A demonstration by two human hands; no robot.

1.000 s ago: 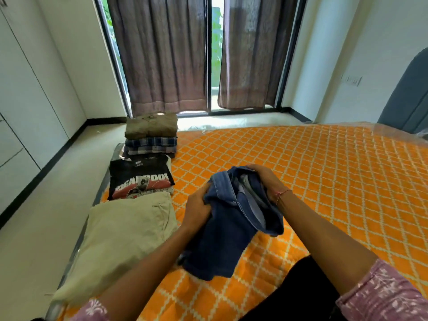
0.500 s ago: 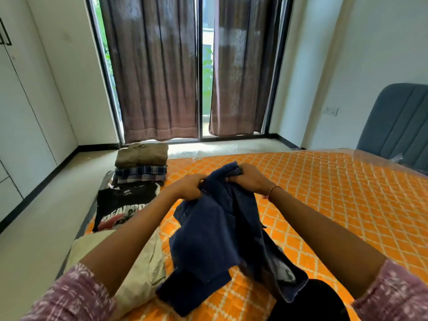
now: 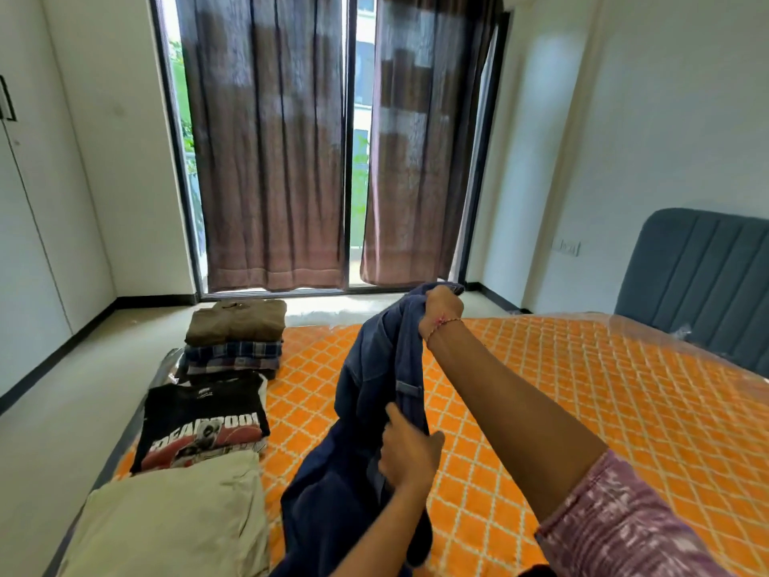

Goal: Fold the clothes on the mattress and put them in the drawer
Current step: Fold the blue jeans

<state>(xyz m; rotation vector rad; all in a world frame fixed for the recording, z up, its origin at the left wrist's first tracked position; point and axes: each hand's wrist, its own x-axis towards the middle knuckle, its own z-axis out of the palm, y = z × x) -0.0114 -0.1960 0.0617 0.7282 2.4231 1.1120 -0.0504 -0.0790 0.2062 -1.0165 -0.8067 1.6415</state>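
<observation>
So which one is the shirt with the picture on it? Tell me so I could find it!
Look at the orange mattress and follow its left edge, where folded clothes lie in a row. The black T-shirt sits between the beige folded garment nearest the person and the plaid-and-brown stack farther away. It alone has big white letters and a red picture.

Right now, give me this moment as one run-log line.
step: unfolding dark blue jeans | right hand: grips top, raised | left hand: grips middle | folded: four piles at left mattress edge

You are holding the jeans [image 3: 374, 393] over the mattress [image 3: 582, 410], right hand [image 3: 443, 312] above left hand [image 3: 410, 451]; folded clothes [image 3: 233, 347] are lying along its left edge.
</observation>
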